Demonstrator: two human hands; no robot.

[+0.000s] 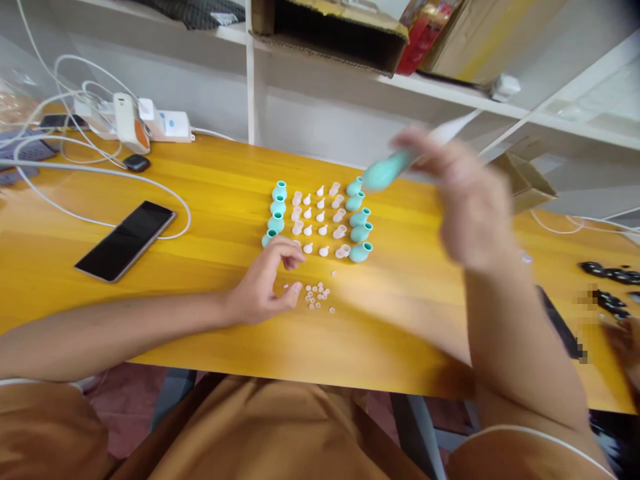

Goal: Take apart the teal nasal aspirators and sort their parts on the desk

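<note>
My right hand (470, 193) is raised at the right, blurred by motion, with its fingers closed on a teal bulb syringe (387, 171) that has a long white tip. My left hand (273, 280) hovers low by the near end of the rows, thumb and fingers apart, with nothing seen in it. Teal rubber bulbs stand in a left column (276, 222) and a right column (361, 232). Between them run columns of small white pointed nozzles (321, 217) and translucent pink caps (339, 215). Several tiny translucent rings (318, 305) lie scattered beside my left thumb.
A black phone (125, 241) lies at the left, near white cables and a power strip (173, 125). Cardboard boxes (330, 33) fill the shelf above. At the right edge, another person's hand (623, 340) is beside black parts (607, 272).
</note>
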